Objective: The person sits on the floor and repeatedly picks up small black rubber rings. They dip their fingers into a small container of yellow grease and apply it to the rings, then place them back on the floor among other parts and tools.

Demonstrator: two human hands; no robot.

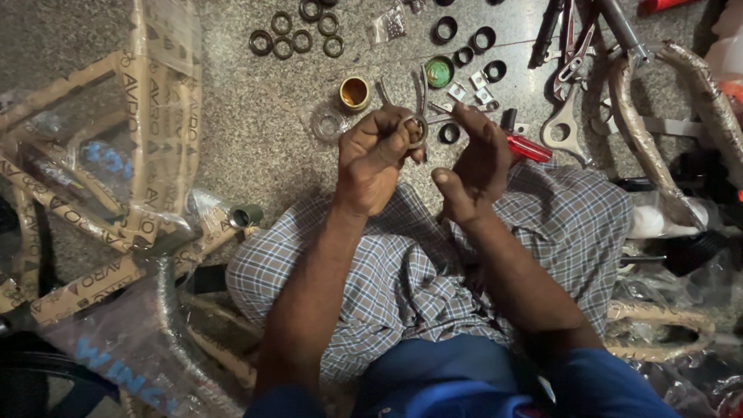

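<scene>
Left hand (377, 159): raised over the lap, fingers curled tight round a small metal ring (416, 130); ring pinched between thumb and fingertips, above the checked cloth (402, 271) and short of the floor parts

Right hand (474, 166): just beside the left, palm turned inward, fingers (472, 120) spread loosely and holding nothing; fingertips near the ring, contact too fine to tell

Forked metal piece (418, 89): two thin curved prongs rising just behind the ring; whether held or lying on the floor cannot be told

Floor ahead: speckled stone (255, 131); dark rings (298, 35) in a cluster at upper left; brass cup (354, 91) upright, near the left hand; green-lined round cap (439, 71) beyond the prongs; small silver brackets (476, 87) beside it

Right side: red-handled tool (529, 147) just beyond the right hand; flat spanner (563, 128) and pliers (573, 58) further out; paper-wrapped curved tube (642, 139)

Left side: bicycle frame (116, 193) wrapped in brown paper and clear plastic, well apart from both hands
</scene>
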